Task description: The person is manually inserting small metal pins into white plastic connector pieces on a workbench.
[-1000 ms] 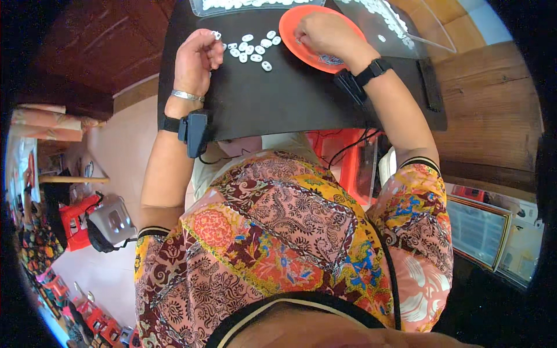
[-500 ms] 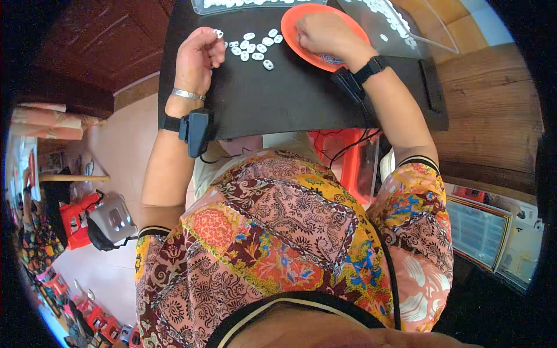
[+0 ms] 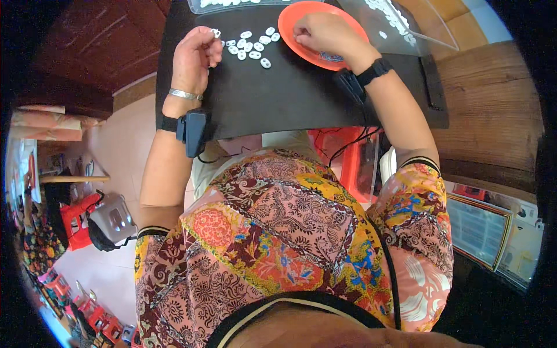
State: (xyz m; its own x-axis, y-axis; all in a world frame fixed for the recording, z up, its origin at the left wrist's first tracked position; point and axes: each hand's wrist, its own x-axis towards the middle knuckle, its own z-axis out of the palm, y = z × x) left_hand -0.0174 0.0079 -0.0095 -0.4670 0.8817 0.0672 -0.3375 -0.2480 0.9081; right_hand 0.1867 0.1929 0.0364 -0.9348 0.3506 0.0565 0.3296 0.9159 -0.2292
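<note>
Between the thumb and fingertips of my left hand point(image 3: 196, 55) is a small white oval piece with two holes point(image 3: 216, 33). That hand is closed, held at the left side of the dark table point(image 3: 267, 101). Several similar white two-hole pieces point(image 3: 255, 55) lie loose just right of it. My right hand point(image 3: 329, 35) is over an orange plate point(image 3: 286, 36), its fingers pinched together and reaching down inside the rim. Whatever lies between those fingers is hidden. Small bluish-grey bits point(image 3: 332, 57) show in the plate beneath the wrist.
At the table's far edge stands a clear tray point(image 3: 200, 8) of white pieces. Another clear container point(image 3: 432, 40) with white pieces is beyond the plate, at the far right. Black cables point(image 3: 348, 143) hang in front of a red plastic object point(image 3: 351, 168) below the table.
My right hand has shifted slightly within the plate, and its pinched fingertips now show more. My left hand keeps its hold on the white piece. The whole view has moved a little.
</note>
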